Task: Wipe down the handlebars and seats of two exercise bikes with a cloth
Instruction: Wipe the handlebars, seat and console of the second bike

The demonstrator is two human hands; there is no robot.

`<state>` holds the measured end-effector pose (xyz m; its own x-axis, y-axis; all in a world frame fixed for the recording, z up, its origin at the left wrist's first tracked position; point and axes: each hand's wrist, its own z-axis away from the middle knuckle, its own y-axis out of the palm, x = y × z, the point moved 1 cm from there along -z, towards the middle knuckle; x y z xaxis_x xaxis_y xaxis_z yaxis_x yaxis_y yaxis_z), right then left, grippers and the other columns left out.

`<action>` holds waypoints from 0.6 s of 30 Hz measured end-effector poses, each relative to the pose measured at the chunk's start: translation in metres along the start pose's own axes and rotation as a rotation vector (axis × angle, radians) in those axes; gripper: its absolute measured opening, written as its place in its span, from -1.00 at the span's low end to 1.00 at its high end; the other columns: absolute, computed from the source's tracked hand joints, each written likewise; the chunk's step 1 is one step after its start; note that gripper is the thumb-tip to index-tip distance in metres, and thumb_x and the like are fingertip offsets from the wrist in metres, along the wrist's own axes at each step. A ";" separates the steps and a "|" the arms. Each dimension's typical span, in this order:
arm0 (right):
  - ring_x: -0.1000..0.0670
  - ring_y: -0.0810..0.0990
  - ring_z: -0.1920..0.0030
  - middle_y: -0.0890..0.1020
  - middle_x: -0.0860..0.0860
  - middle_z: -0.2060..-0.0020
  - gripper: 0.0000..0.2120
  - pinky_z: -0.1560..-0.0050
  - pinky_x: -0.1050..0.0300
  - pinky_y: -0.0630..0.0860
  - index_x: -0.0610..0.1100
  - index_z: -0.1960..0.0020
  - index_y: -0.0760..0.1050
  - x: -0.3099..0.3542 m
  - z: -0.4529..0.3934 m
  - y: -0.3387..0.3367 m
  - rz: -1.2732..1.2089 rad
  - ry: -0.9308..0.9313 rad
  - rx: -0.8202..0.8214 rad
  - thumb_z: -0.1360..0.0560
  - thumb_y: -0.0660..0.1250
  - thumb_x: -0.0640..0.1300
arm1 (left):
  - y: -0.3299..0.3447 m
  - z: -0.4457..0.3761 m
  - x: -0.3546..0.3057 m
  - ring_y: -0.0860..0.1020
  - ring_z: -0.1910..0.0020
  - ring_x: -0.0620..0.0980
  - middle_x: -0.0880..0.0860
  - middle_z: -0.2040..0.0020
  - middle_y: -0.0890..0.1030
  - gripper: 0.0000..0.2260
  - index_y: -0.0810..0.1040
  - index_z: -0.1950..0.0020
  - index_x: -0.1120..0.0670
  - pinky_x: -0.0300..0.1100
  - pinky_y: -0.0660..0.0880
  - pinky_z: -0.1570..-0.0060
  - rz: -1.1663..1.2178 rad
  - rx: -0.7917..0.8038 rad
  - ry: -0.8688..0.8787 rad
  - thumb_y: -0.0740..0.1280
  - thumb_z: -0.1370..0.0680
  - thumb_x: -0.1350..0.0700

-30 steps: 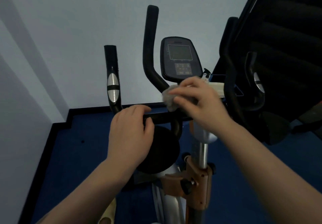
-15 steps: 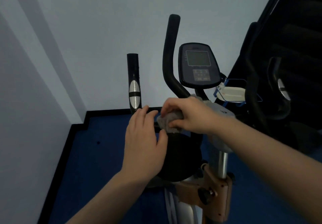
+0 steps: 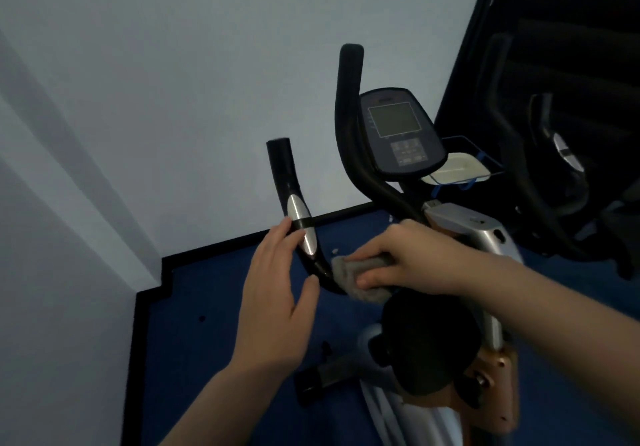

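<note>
The right hand [image 3: 412, 258] is clenched around a grey cloth [image 3: 360, 277], pressing it onto the low curve of the black handlebar [image 3: 322, 265] where the bar bends up toward the left grip post [image 3: 284, 171]. The left hand [image 3: 277, 293] is spread flat with fingers apart, gripping nothing, its fingertips just beside the silver pulse sensor [image 3: 301, 227] on that post.

To do this step well, the cloth should wrap round the tube rather than ride on its top face, so the underside of the bend gets cleaned too. It seems sensible to draw the cloth upward along the post, over the sensor plate and on to the capped end, in one slow pull with steady squeeze. The free hand would serve best by bracing the bar above or below the cloth (a light hold, so the bike does not rock), and it should move out of the cloth's path as the wipe climbs.

The taller inner bar [image 3: 349, 113] beside the console [image 3: 398, 133], and the far side of the handlebar, look like the next stretches to cover. The seat is not in view. A second machine [image 3: 554, 154] stands dark at the right, its details hard to make out.
</note>
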<state>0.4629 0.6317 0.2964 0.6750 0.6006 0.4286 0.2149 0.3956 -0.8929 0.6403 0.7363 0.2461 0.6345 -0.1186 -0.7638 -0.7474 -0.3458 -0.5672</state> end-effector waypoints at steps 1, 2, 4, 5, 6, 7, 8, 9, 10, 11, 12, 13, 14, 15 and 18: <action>0.34 0.53 0.03 0.65 0.28 0.05 -0.63 0.05 0.30 0.48 0.16 -0.21 0.54 0.000 0.007 -0.001 0.048 0.049 -0.009 -0.41 0.41 0.14 | -0.005 -0.004 0.004 0.08 -0.50 -0.29 -0.22 -0.52 0.18 -0.48 0.25 -0.48 -0.08 -0.08 0.13 -0.49 -0.011 0.028 0.023 0.28 -0.55 0.17; 0.30 0.54 0.03 0.63 0.29 0.06 -0.62 0.07 0.28 0.44 0.19 -0.23 0.52 0.004 0.013 0.000 0.093 0.095 -0.029 -0.42 0.38 0.16 | -0.009 -0.008 0.008 0.07 -0.50 -0.31 -0.25 -0.52 0.17 -0.48 0.24 -0.48 -0.10 -0.09 0.13 -0.49 -0.017 0.050 0.042 0.28 -0.55 0.16; 0.14 0.60 0.03 0.67 0.17 0.05 -0.65 0.09 0.17 0.44 0.19 -0.22 0.51 0.021 0.016 0.012 0.182 0.158 -0.084 -0.46 0.31 0.19 | -0.015 -0.014 0.014 0.07 -0.49 -0.33 -0.30 -0.51 0.15 -0.47 0.24 -0.48 -0.13 -0.11 0.13 -0.49 -0.008 0.086 0.068 0.27 -0.56 0.16; 0.06 0.61 0.03 0.68 0.10 0.06 -0.69 0.09 0.12 0.44 0.15 -0.16 0.55 0.032 0.010 0.020 0.200 0.179 -0.120 -0.47 0.27 0.20 | -0.016 -0.016 0.017 0.08 -0.49 -0.33 -0.31 -0.50 0.15 -0.47 0.24 -0.48 -0.14 -0.12 0.13 -0.48 0.004 0.098 0.081 0.27 -0.56 0.16; 0.02 0.61 0.04 0.68 0.06 0.10 -0.72 0.10 0.11 0.42 0.09 -0.08 0.58 0.045 0.003 0.027 0.167 0.213 -0.179 -0.49 0.24 0.19 | -0.016 -0.017 0.019 0.09 -0.48 -0.34 -0.32 -0.50 0.16 -0.47 0.24 -0.48 -0.15 -0.14 0.14 -0.47 0.023 0.108 0.095 0.28 -0.56 0.17; 0.01 0.60 0.07 0.67 0.05 0.13 -0.73 0.10 0.10 0.42 0.05 -0.01 0.59 0.056 -0.004 0.033 0.116 0.266 -0.233 -0.51 0.22 0.17 | -0.017 -0.018 0.021 0.11 -0.48 -0.34 -0.33 -0.49 0.17 -0.47 0.24 -0.48 -0.15 -0.16 0.15 -0.45 0.045 0.115 0.107 0.28 -0.56 0.18; 0.02 0.60 0.10 0.66 0.04 0.16 -0.73 0.10 0.10 0.44 0.02 0.03 0.58 0.065 -0.009 0.039 0.086 0.323 -0.279 -0.53 0.20 0.15 | -0.017 -0.019 0.024 0.13 -0.47 -0.34 -0.34 -0.48 0.18 -0.47 0.25 -0.47 -0.15 -0.17 0.17 -0.44 0.068 0.116 0.117 0.28 -0.56 0.18; 0.03 0.59 0.12 0.65 0.05 0.16 -0.73 0.10 0.10 0.46 0.00 0.03 0.57 0.072 -0.010 0.043 0.085 0.363 -0.311 -0.55 0.18 0.13 | -0.018 -0.020 0.027 0.15 -0.47 -0.33 -0.33 -0.48 0.21 -0.48 0.26 -0.47 -0.15 -0.17 0.18 -0.44 0.084 0.115 0.126 0.28 -0.56 0.18; 0.05 0.59 0.13 0.64 0.06 0.15 -0.73 0.11 0.11 0.47 0.00 0.02 0.55 0.076 -0.009 0.047 0.097 0.395 -0.337 -0.57 0.16 0.12 | -0.020 -0.022 0.030 0.17 -0.46 -0.32 -0.32 -0.47 0.24 -0.49 0.27 -0.46 -0.15 -0.15 0.21 -0.44 0.094 0.118 0.136 0.28 -0.56 0.18; 0.06 0.58 0.13 0.64 0.08 0.14 -0.75 0.12 0.13 0.49 0.02 -0.01 0.54 0.079 -0.004 0.052 0.089 0.430 -0.366 -0.57 0.15 0.12 | -0.023 -0.025 0.033 0.20 -0.45 -0.31 -0.30 -0.45 0.27 -0.50 0.27 -0.46 -0.16 -0.13 0.23 -0.43 0.101 0.125 0.148 0.27 -0.56 0.16; 0.09 0.57 0.13 0.63 0.10 0.13 -0.77 0.12 0.15 0.50 0.04 -0.02 0.52 0.082 0.001 0.056 0.069 0.462 -0.396 -0.57 0.15 0.12 | -0.026 -0.028 0.034 0.24 -0.44 -0.30 -0.30 -0.43 0.31 -0.52 0.28 -0.45 -0.17 -0.12 0.26 -0.42 0.109 0.133 0.164 0.25 -0.57 0.15; 0.11 0.57 0.13 0.62 0.11 0.13 -0.79 0.11 0.17 0.51 0.06 -0.03 0.50 0.086 0.004 0.060 0.055 0.489 -0.425 -0.57 0.15 0.11 | -0.030 -0.031 0.035 0.28 -0.42 -0.29 -0.30 -0.40 0.35 -0.55 0.30 -0.43 -0.18 -0.12 0.29 -0.40 0.117 0.138 0.183 0.24 -0.57 0.13; 0.13 0.56 0.12 0.62 0.11 0.11 -0.80 0.09 0.19 0.52 0.07 -0.03 0.49 0.089 0.004 0.064 0.059 0.507 -0.456 -0.58 0.14 0.10 | -0.035 -0.036 0.036 0.31 -0.39 -0.28 -0.31 -0.36 0.39 -0.57 0.32 -0.41 -0.19 -0.15 0.31 -0.38 0.127 0.142 0.205 0.22 -0.56 0.10; 0.13 0.57 0.12 0.63 0.11 0.11 -0.79 0.07 0.18 0.52 0.06 -0.04 0.48 0.094 -0.002 0.065 0.068 0.527 -0.482 -0.59 0.12 0.10 | -0.039 -0.041 0.037 0.35 -0.37 -0.27 -0.30 -0.33 0.42 -0.59 0.34 -0.39 -0.19 -0.18 0.32 -0.35 0.137 0.148 0.229 0.21 -0.55 0.09; 0.02 0.61 0.12 0.66 0.03 0.12 -0.74 0.04 0.05 0.52 0.02 -0.10 0.49 0.103 -0.042 0.061 -0.075 0.579 -0.612 -0.61 0.09 0.09 | -0.049 -0.059 0.040 0.41 -0.31 -0.25 -0.28 -0.27 0.48 -0.63 0.39 -0.34 -0.16 -0.32 0.34 -0.30 0.151 0.152 0.305 0.20 -0.55 0.09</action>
<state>0.5749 0.6880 0.2804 0.8629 0.0707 0.5005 0.5054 -0.1260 -0.8536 0.7135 0.6933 0.2614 0.5269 -0.4377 -0.7286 -0.8435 -0.1639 -0.5115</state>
